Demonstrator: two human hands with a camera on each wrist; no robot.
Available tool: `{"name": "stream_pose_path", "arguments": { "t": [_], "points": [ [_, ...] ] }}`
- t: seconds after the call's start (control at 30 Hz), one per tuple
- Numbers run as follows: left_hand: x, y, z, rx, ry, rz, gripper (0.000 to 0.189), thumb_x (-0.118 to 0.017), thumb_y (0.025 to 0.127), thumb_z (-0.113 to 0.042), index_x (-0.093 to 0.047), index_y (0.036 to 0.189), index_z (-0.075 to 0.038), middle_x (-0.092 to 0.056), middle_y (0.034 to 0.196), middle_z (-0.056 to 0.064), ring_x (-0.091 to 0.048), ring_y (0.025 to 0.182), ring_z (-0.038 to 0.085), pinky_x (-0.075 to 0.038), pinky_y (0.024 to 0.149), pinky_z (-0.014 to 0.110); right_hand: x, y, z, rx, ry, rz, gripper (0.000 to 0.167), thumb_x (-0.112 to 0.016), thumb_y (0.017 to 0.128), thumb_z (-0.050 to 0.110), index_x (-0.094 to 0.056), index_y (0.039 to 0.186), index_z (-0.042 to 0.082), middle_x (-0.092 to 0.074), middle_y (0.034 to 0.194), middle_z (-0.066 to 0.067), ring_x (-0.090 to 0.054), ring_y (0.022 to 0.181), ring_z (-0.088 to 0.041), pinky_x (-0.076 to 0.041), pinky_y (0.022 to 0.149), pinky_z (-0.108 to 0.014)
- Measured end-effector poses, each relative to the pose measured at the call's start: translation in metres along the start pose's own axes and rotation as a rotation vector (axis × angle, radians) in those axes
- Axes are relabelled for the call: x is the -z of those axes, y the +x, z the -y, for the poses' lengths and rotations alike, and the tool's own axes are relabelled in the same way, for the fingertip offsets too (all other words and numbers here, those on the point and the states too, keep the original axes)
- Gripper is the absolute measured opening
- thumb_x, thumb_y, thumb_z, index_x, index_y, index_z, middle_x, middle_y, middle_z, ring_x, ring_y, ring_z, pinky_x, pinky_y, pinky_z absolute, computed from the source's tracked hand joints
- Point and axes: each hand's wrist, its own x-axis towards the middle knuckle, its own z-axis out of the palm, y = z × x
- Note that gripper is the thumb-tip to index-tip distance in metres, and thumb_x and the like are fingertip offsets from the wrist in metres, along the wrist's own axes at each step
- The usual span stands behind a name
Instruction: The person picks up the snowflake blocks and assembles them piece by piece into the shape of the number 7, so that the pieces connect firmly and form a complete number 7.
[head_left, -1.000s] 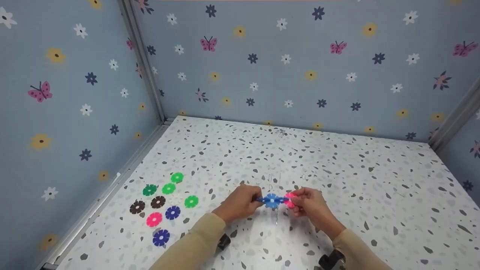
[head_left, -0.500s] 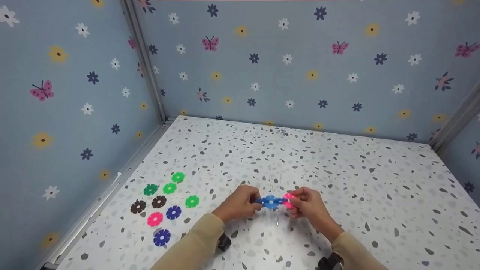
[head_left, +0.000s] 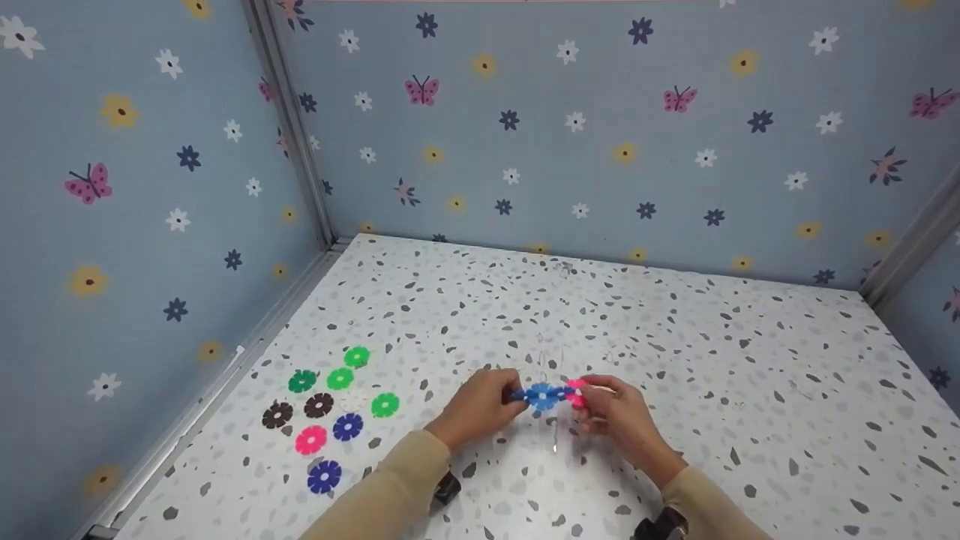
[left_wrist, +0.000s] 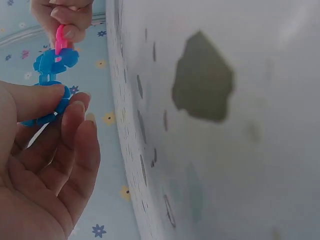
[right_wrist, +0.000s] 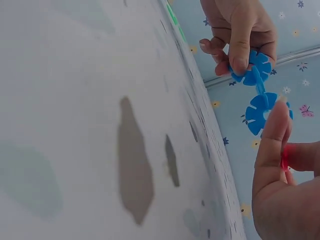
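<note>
A short chain of blue notched snowflake discs stretches between the two hands above the table, its discs slotted together at angles. My left hand pinches the chain's left end disc between thumb and fingers. At the other end, my right hand pinches a pink snowflake disc, which meets the last blue disc edge to edge. Fingers hide much of the pink disc; only a thin strip of it shows in the right wrist view. In the left wrist view it appears almost edge-on.
Loose snowflake discs lie flat on the speckled table at the left: several green ones, two dark brown ones, two dark blue ones and a pink one. Patterned wall panels stand behind and at the sides.
The hands stay in nearly the same place. The chain is slightly higher in view, and the pink disc shows narrower as the right fingers shift over it. The loose discs have not moved.
</note>
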Motion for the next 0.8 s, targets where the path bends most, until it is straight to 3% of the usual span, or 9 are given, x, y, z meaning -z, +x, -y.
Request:
{"name": "stream_pose_path", "arguments": {
  "t": [0.13, 0.27, 0.37, 0.63, 0.8],
  "points": [
    [-0.002, 0.000, -0.004, -0.052, 0.058, -0.129, 0.016, -0.071, 0.088, -0.013, -0.058, 0.078, -0.016, -0.056, 0.069, -0.009, -0.050, 0.062, 0.007, -0.044, 0.057, 0.023, -0.009, -0.001, 0.002, -0.037, 0.059, -0.033, 0.044, -0.067, 0.095, 0.019, -0.046, 0.130, 0.001, -0.066, 0.094, -0.015, -0.064, 0.071, -0.019, -0.056, 0.062, -0.030],
    [-0.004, 0.001, -0.008, -0.098, 0.092, -0.237, 0.017, -0.071, 0.087, -0.011, -0.057, 0.078, -0.014, -0.057, 0.067, -0.007, -0.050, 0.059, 0.007, -0.044, 0.054, 0.021, -0.021, -0.005, 0.005, -0.059, 0.015, 0.016, 0.039, -0.066, 0.096, 0.020, -0.053, 0.123, -0.004, -0.066, 0.098, -0.015, -0.065, 0.076, -0.019, -0.056, 0.064, -0.030],
    [-0.007, 0.000, -0.011, -0.120, 0.144, -0.275, 0.018, -0.072, 0.086, -0.012, -0.057, 0.077, -0.014, -0.058, 0.067, -0.006, -0.050, 0.058, 0.006, -0.043, 0.053, 0.020, -0.029, -0.007, 0.007, -0.045, 0.008, 0.064, 0.038, -0.067, 0.096, 0.021, -0.057, 0.120, -0.007, -0.066, 0.097, -0.013, -0.065, 0.076, -0.019, -0.055, 0.063, -0.029],
    [-0.011, -0.003, -0.017, -0.239, 0.266, -0.249, 0.021, -0.072, 0.086, -0.012, -0.054, 0.075, -0.014, -0.059, 0.066, -0.006, -0.050, 0.057, 0.004, -0.039, 0.051, 0.016, -0.038, -0.009, 0.008, -0.019, 0.063, 0.056, 0.025, -0.070, 0.093, 0.017, -0.062, 0.108, -0.002, -0.067, 0.095, -0.013, -0.064, 0.075, -0.018, -0.053, 0.061, -0.027],
    [-0.008, -0.007, -0.014, -0.232, 0.276, -0.185, 0.011, -0.073, 0.086, -0.013, -0.062, 0.085, -0.014, -0.066, 0.076, -0.006, -0.055, 0.063, 0.002, -0.044, 0.056, 0.015, -0.037, -0.010, 0.005, -0.011, 0.059, 0.027, 0.019, -0.068, 0.094, 0.013, -0.060, 0.103, -0.002, -0.067, 0.092, -0.013, -0.063, 0.075, -0.018, -0.054, 0.061, -0.028]
  ]
}}
